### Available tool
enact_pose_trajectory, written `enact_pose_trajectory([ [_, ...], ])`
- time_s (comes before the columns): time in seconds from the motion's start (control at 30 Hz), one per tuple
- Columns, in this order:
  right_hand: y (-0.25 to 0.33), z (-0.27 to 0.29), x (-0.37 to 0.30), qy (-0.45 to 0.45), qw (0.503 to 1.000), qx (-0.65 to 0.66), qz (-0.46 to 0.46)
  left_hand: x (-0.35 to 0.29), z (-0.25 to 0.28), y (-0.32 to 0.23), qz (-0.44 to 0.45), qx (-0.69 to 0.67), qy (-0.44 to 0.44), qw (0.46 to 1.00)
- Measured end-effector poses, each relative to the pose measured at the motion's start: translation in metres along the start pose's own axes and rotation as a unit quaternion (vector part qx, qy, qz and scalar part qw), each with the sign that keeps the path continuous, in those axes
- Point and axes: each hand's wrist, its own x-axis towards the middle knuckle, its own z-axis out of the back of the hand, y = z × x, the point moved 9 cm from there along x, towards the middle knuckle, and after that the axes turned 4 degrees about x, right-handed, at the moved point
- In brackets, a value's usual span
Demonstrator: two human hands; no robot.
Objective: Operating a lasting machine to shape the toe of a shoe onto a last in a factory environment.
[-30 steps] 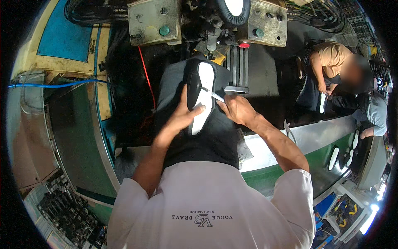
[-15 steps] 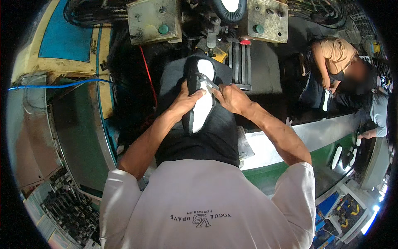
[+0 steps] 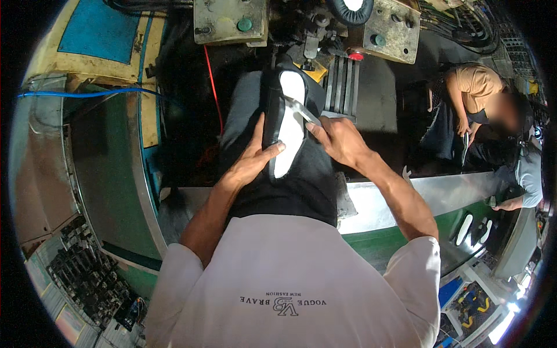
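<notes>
A black shoe with a white underside (image 3: 292, 130) lies bottom up, lengthwise, over my dark-clothed lap. My left hand (image 3: 252, 161) grips its left side, thumb pressed on the white face nearer my end and fingers along the black edge. In my right hand (image 3: 343, 139) is a metal hand tool with a bent tip (image 3: 306, 113), closed in the fingers. Its tip lies at the left rim of the white underside, toward the far end. The tool slants across the shoe, and my right palm hides its handle.
Ahead stands a machine with two control boxes (image 3: 231, 22) and a red button (image 3: 355, 56). A metal ledge (image 3: 371, 203) and green conveyor belt (image 3: 377, 240) run to my right, with shoes (image 3: 464, 229) on it. A co-worker in tan (image 3: 478, 87) bends over another shoe.
My left thumb has slid along the shoe toward my end. The tool tip sits slightly nearer me on the shoe. The co-worker's shoe has turned edge-on. The whole view has shifted a little.
</notes>
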Motion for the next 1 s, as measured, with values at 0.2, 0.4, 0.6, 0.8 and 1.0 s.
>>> enact_pose_trajectory([
  [0.2, 0.022, -0.031, -0.023, 0.032, 0.999, -0.013, 0.039, -0.006, -0.005, 0.007, -0.018, -0.028, 0.002, 0.999],
  [0.4, 0.036, -0.034, -0.027, -0.040, 0.996, 0.046, 0.066, -0.016, -0.011, 0.001, -0.078, -0.047, 0.049, 0.995],
  [0.6, 0.019, -0.009, -0.059, -0.026, 0.998, 0.052, -0.019, -0.054, 0.077, -0.077, -0.057, 0.199, 0.090, 0.974],
  [0.8, 0.002, 0.013, -0.068, -0.105, 0.979, 0.161, -0.065, 0.000, 0.124, -0.174, -0.172, 0.204, 0.005, 0.964],
  [1.0, -0.005, 0.012, -0.086, -0.073, 0.995, 0.028, -0.060, 0.063, 0.014, -0.075, -0.007, 0.065, 0.122, 0.990],
])
